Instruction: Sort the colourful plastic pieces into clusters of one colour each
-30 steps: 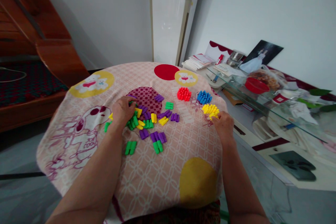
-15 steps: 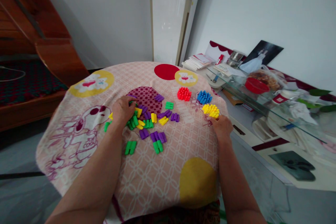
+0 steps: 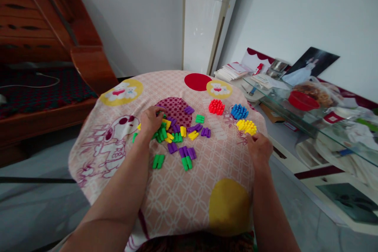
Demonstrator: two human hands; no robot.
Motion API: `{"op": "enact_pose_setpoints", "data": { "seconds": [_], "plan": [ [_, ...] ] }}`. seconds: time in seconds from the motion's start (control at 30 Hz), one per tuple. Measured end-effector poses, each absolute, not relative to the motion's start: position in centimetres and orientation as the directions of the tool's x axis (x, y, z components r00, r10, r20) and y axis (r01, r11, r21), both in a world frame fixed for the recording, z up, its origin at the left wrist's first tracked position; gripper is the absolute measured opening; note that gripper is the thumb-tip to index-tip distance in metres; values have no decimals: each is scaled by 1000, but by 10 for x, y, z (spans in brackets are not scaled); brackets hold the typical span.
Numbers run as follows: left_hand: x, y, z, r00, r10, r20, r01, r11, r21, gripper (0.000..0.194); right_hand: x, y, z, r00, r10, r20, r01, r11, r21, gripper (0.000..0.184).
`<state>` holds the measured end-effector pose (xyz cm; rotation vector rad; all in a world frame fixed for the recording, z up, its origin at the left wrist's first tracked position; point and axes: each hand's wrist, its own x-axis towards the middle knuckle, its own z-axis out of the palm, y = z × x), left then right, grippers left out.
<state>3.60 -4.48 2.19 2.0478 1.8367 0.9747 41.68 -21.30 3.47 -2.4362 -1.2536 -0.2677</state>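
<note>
My left hand (image 3: 151,121) is over the left side of a loose pile of plastic building blocks, fingers curled down. A bit of green shows at its fingertips, but what they hold is mostly hidden. Around it lie green blocks (image 3: 161,134), purple blocks (image 3: 173,148) and yellow blocks (image 3: 183,131). At the table's right side, my right hand (image 3: 260,149) has its fingers closed at the near edge of a yellow block group (image 3: 247,126), touching it. Just beyond are a blue block group (image 3: 239,112) and a red block group (image 3: 216,107), each sorted by colour.
A patterned cloth (image 3: 177,201) covers the round table. To the right is a glass-topped cabinet (image 3: 298,114) with papers, a red bowl (image 3: 303,100) and a photo (image 3: 314,65). A wooden sofa (image 3: 91,67) stands at left, a white upright unit (image 3: 201,27) behind.
The view has swung a little left, so everything sits further right in the picture. Both hands stay at nearly the same places among the blocks.
</note>
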Motion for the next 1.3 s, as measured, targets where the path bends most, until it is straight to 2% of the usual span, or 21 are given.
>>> {"op": "enact_pose_setpoints", "data": {
  "seconds": [0.13, 0.27, 0.37, 0.43, 0.53, 0.63, 0.7, 0.77, 0.87, 0.97, 1.07, 1.17, 1.3],
  "plan": [
    [27, -47, 35, -20, 946, 323, 730, -207, 652, 36, 394, -215, 30, 384, 867, 319, 898, -270, -347, 34],
    [13, -50, 47, -13, 951, 309, 764, -190, 617, 37, 374, -216, 18, 262, 924, 279, 893, -122, -433, 34],
    [7, -51, 50, 59, 965, 254, 819, -192, 540, 34, 367, -217, 11, 262, 925, 274, 888, -120, -444, 32],
    [7, -52, 50, 164, 964, 211, 825, -252, 507, 31, 365, -218, 10, 278, 919, 278, 890, -138, -434, 32],
    [16, -54, 50, 335, 933, 135, 799, -357, 484, 27, 364, -218, 9, 292, 915, 277, 893, -157, -421, 32],
    [28, -59, 53, 408, 906, 114, 768, -408, 493, 26, 363, -218, 8, 307, 912, 272, 887, -171, -428, 32],
    [35, -63, 56, 401, 904, 151, 732, -415, 541, 25, 362, -219, 9, 320, 909, 268, 878, -179, -443, 32],
    [43, -66, 58, 354, 913, 200, 645, -394, 654, 27, 361, -219, 12, 331, 905, 268, 867, -179, -464, 31],
    [58, -70, 58, 345, 915, 210, 363, -337, 869, 37, 356, -220, 19, 308, 913, 267, 838, -128, -531, 31],
    [77, -78, 56, 441, 878, 186, 96, -253, 963, 44, 343, -220, 27, 240, 941, 239, 739, -17, -674, 32],
    [97, -89, 55, 517, 836, 184, -49, -186, 981, 42, 323, -216, 31, 189, 972, 138, 530, 17, -848, 33],
    [116, -102, 55, 568, 800, 193, -131, -144, 981, 41, 304, -210, 31, 160, 987, 27, 307, -24, -951, 40],
    [131, -113, 55, 626, 752, 205, -157, -136, 978, 36, 292, -207, 30, 158, 987, -3, 131, -24, -991, 37]
  ]
}}
